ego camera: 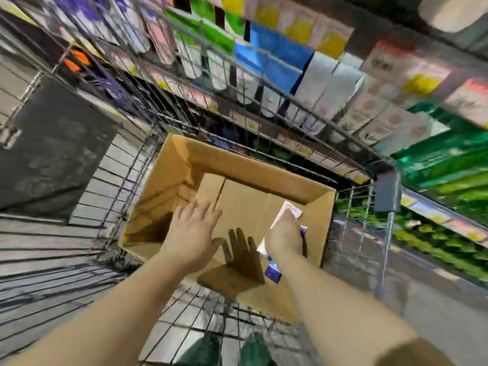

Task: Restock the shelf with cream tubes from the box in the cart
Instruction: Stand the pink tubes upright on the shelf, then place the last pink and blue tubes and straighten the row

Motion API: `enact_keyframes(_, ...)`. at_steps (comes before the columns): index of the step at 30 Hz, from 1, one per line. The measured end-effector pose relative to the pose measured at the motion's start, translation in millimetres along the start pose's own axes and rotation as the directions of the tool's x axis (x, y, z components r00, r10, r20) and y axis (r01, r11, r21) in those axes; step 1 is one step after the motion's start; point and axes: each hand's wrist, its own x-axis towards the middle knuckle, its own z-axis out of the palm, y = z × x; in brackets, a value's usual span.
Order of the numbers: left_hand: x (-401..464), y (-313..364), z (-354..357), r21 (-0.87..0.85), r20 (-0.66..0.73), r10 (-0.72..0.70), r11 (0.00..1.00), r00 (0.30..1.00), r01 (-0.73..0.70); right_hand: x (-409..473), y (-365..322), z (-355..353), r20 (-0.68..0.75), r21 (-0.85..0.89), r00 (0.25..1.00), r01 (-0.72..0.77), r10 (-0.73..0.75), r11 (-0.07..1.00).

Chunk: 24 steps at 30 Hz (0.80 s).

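An open cardboard box (237, 165) sits in a wire shopping cart (124, 180). My right hand (286, 236) is over the box's right side and grips white cream tubes (289, 211) with purple ends, one purple end (273, 272) showing below my wrist. My left hand (192, 233) hovers flat over the box's left part, fingers spread and straight, holding nothing. Its shadow falls on the box floor. The shelf (330, 83) with rows of packaged goods runs behind the cart. The picture is blurred by motion.
The cart's wire walls (264, 107) stand between the box and the shelf. A dark grey panel (52, 143) lies left of the cart. Green packs (449, 165) fill the shelf at right. The cart's upright post (388, 196) stands right of the box.
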Motion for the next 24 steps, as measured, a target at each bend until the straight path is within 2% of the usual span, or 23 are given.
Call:
enact_keyframes(4,4.5,-8.9,4.4,0.008,0.013,-0.031,1.000,0.999,0.031,5.8,-10.6,7.2,-0.062,-0.126,0.998,0.000,-0.008,0.992)
enact_keyframes(7,3.9,-8.0,8.1,-0.005,0.042,-0.041,0.999,0.998,0.041,8.1,-12.3,10.9,-0.082,-0.100,0.997,0.003,-0.011,0.995)
enact_keyframes(11,1.7,-1.6,6.3,-0.032,0.059,-0.022,0.999,0.998,0.024,-0.5,-10.5,-4.4,0.037,0.169,0.999,-0.011,0.004,0.985)
enact_keyframes(12,1.3,1.8,3.8,-0.057,0.055,-0.016,0.998,0.998,0.019,-2.9,-10.4,-9.6,0.081,0.280,0.997,-0.015,-0.008,0.960)
enact_keyframes(14,1.2,8.5,-1.2,-0.189,0.070,-0.021,0.981,0.997,0.034,-9.8,-13.5,-20.6,0.206,0.533,0.976,-0.051,-0.071,0.844)
enact_keyframes(16,2.5,13.9,-6.6,-0.425,0.155,-0.037,0.900,0.987,0.100,-19.0,-19.9,-32.3,0.360,0.706,0.918,-0.149,-0.169,0.692)
enact_keyframes(19,4.2,18.6,-18.1,-0.775,0.293,0.049,0.598,0.955,0.207,-33.5,-33.2,-59.6,0.470,0.819,0.786,-0.220,-0.401,0.529)
enact_keyframes(20,4.8,19.5,-22.8,-0.825,0.286,0.074,0.526,0.955,0.207,-37.5,-37.3,-69.5,0.473,0.834,0.740,-0.202,-0.478,0.513)
enact_keyframes(21,4.6,20.1,-28.5,-0.847,0.264,0.082,0.496,0.961,0.191,-40.9,-40.8,-78.3,0.471,0.843,0.700,-0.177,-0.537,0.508)
enact_keyframes(23,3.9,20.2,-37.8,-0.855,0.223,0.073,0.495,0.972,0.159,-40.3,-45.5,-89.9,0.495,0.822,0.641,-0.127,-0.587,0.554)
enact_keyframes(24,3.6,18.7,-40.3,-0.847,0.214,0.063,0.509,0.975,0.153,-37.1,-45.9,-90.9,0.513,0.792,0.640,-0.096,-0.572,0.603)
